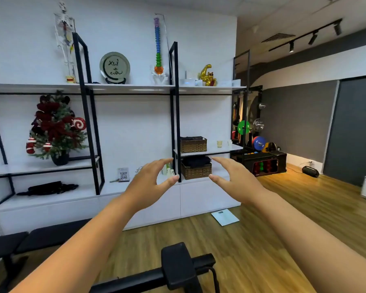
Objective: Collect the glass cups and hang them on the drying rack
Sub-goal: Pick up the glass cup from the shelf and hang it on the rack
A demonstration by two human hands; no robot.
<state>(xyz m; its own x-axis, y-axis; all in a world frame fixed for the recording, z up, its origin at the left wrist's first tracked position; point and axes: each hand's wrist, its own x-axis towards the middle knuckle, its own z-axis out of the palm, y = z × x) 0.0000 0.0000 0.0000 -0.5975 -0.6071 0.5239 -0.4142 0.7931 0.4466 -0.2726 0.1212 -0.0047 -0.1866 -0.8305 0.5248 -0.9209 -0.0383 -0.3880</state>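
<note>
Two small glass cups stand on the right-hand middle shelf: a yellowish cup [219, 144] and a clear cup [230, 143] beside it. Both my arms are stretched out in front of me, well short of the shelf. My left hand [151, 180] is open with fingers curved and holds nothing. My right hand [234, 176] is open the same way, also holding nothing. Pale bottles or cups [169, 171] stand on the lower counter behind my left hand, partly hidden. I see no drying rack.
A black-framed white shelving unit [175, 115] fills the wall, with wicker baskets [193, 145], a small decorated tree [55, 130] and models on top. A black bench [19, 244] and bar [178, 269] are close below me. A white scale [225, 217] lies on the wood floor; gym weights [259, 143] stand at right.
</note>
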